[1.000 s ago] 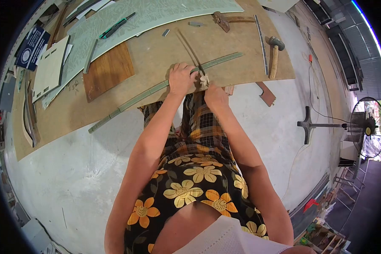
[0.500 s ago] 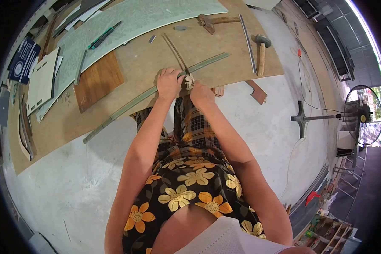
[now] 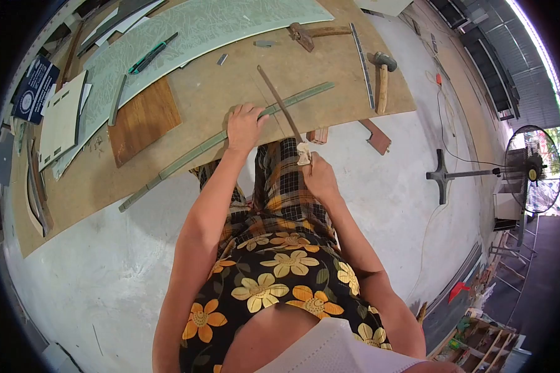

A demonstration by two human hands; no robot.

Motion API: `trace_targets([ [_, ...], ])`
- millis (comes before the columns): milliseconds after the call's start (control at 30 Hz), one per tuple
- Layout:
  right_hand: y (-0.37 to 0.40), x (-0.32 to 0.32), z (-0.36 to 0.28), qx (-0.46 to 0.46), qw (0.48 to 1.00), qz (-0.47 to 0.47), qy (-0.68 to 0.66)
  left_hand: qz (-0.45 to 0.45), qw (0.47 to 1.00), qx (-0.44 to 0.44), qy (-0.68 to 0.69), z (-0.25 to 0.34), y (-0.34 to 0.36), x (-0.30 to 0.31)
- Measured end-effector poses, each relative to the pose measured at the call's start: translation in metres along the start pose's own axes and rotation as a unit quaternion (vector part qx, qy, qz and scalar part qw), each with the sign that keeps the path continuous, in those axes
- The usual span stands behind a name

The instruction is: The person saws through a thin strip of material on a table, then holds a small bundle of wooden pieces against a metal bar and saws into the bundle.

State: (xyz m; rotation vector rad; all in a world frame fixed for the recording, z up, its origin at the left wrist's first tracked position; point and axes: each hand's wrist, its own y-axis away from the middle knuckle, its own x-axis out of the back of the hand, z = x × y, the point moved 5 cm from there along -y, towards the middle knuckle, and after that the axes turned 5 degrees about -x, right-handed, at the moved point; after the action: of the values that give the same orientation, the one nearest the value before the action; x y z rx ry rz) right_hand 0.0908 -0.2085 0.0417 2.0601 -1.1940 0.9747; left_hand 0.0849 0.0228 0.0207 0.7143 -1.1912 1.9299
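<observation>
A long, narrow green strip (image 3: 183,161) lies slantwise across the front of the brown work table, its near end jutting past the edge. My left hand (image 3: 245,127) bears down on it, fingers over the strip and thumb along its side. In my right hand (image 3: 322,178), closed just beyond the table edge, is a slim saw (image 3: 280,101) with a pale, wrapped-looking handle. Its dark bar slopes up and left over the strip, and a fine line runs beside it. The fingers hide part of the handle.
Toward the back right lie a hatchet-like hammer (image 3: 305,38), a mallet (image 3: 384,71) and a metal ruler (image 3: 363,65). A green cutter (image 3: 152,54) rests on a pale green sheet (image 3: 224,28); a wooden panel (image 3: 144,121) is at left. A fan (image 3: 532,171) stands right.
My right hand has drawn back toward my body and to the right with the saw, whose bar now lies more slanted. My left hand stays on the strip, shifted very slightly.
</observation>
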Motion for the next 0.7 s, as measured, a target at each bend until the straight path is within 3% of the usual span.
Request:
trace_targets([
  [333,-0.012,0.014,0.003,-0.047,0.999,0.02,-0.013,-0.037,0.999,0.006,-0.032,0.001,0.009,0.022],
  [533,-0.013,0.009,-0.002,-0.008,1.0,0.028,0.0,-0.035,0.999,0.014,-0.014,0.02,-0.002,0.003],
  [700,-0.018,0.004,0.005,-0.037,0.999,0.005,0.019,-0.036,0.999,0.024,0.013,0.019,-0.009,-0.01],
])
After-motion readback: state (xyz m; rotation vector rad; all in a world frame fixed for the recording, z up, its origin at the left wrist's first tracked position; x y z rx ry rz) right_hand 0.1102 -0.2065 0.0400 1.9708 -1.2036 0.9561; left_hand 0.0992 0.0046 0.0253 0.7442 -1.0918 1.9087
